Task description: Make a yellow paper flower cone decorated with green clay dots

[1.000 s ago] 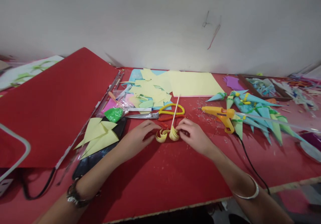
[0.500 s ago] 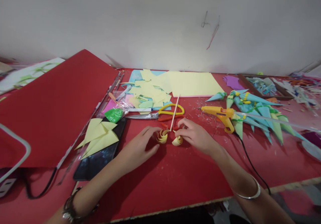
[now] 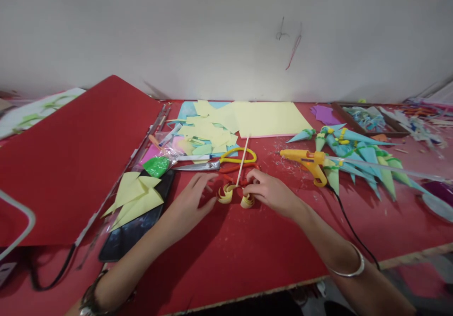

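Two curls of pale yellow paper lie side by side on the red table in front of me. Close to the left paper curl [image 3: 225,195] is my left hand [image 3: 193,202], its fingers apart and holding nothing. My right hand [image 3: 274,192] has its fingertips closed at the right paper curl [image 3: 247,202]; part of the grip is hidden behind the fingers. A thin pale stick [image 3: 242,160] slants with its lower end between the curls and its upper end across the scissors. The scissors [image 3: 238,154] have yellow and red handles and lie just beyond my hands.
To the right lie a yellow glue gun [image 3: 304,158] with a trailing cord and several blue and green paper cones [image 3: 364,153]. Yellow paper scraps [image 3: 212,129] and a sheet [image 3: 271,117] are at the back. Cut paper pieces [image 3: 136,195] cover a phone [image 3: 132,235] on the left.
My left hand has drawn back slightly from the left curl, its fingers more apart. My right hand stays at the right curl. The whole view has shifted a little.
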Demonstrator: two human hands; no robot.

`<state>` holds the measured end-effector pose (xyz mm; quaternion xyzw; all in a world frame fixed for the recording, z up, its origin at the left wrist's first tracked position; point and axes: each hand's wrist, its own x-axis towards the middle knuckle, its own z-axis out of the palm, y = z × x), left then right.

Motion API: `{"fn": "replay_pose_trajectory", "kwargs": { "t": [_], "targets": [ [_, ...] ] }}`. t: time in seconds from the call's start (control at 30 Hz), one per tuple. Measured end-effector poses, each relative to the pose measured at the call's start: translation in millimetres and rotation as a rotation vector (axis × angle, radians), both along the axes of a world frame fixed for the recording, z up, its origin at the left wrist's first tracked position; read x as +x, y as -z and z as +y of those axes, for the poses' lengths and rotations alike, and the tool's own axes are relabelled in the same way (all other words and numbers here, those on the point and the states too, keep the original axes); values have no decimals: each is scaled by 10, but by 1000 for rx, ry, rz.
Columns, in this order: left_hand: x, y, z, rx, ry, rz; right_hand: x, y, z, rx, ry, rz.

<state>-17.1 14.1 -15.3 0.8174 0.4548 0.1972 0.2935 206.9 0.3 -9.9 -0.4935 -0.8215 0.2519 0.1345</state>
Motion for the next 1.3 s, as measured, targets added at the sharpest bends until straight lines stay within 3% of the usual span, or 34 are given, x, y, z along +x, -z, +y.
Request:
{"fn": "replay_pose_trajectory", "kwargs": {
  "t": [0.17,0.33,0.63,0.77,0.83,0.9,0.97,1.17,1.3],
  "targets": [
    [0,9,-138,-86,-77,-47,1,24,12,65,-34,0],
    [79,-12,-155,-201,-62,-128,-21,-9,-5,29,-3,-19],
    [40,-115,-253,71,-91,-43,157,-49,22,74,-87,282],
    [6,-218,-444,332,66,12,58,-170,-83,-29,-246,293],
    [3,-265,-524,533,253,67,-37,-201,-140,-117,-358,263],
    [10,-305,-569,645,459,143,-121,-203,-174,-204,-454,254],
    [22,-329,-581,710,572,199,-171,-190,-179,-279,-522,282],
    [5,-271,-532,805,694,153,-186,-160,-137,-507,-584,384],
    [13,-266,-533,802,640,149,-210,-132,-155,-707,-507,448]
  ]
}}
